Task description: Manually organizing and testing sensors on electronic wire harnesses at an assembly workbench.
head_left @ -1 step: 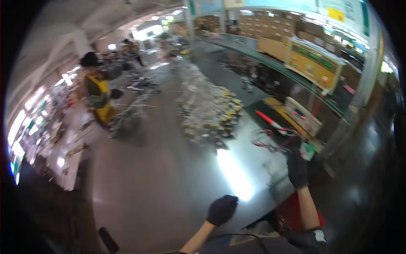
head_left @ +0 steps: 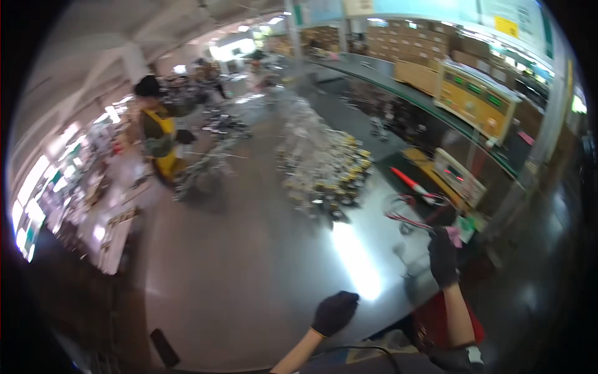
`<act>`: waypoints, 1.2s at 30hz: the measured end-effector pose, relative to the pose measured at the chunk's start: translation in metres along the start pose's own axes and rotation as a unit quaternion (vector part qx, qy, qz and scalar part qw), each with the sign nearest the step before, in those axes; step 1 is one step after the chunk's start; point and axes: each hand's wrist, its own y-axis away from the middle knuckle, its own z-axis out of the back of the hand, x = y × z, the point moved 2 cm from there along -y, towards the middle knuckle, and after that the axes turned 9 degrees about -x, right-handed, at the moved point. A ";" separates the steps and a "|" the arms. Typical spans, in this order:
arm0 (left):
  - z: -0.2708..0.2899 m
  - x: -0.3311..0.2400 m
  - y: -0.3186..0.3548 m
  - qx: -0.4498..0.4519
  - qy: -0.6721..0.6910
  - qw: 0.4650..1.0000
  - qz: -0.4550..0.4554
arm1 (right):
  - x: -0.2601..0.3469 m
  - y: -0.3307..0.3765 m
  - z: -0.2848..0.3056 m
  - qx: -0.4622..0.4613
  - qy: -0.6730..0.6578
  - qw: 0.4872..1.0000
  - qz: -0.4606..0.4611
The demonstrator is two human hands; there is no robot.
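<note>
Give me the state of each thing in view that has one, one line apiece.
Left hand: gloved, fingers curled; contents unclear
Right hand: gloved, by the red leads; grip unclear
Red leads: loosely looped
Red pen-shaped tool: lying down
Yellow instrument: on, green displays lit
Pale box: on, red display lit
Cardboard boxes: stacked

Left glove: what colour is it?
The left glove is blackish, its cuff edge yellow, seen best in the head view.

Head view being turned slightly left, whole scene being shifted rightward. Right hand (head_left: 443, 258) being drawn back slightly; pink item (head_left: 455, 236) being exposed just beside it.
</note>
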 end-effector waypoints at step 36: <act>0.085 -0.156 0.338 -0.537 -0.124 0.748 0.369 | 0.246 0.223 -0.145 0.243 -0.263 0.649 0.672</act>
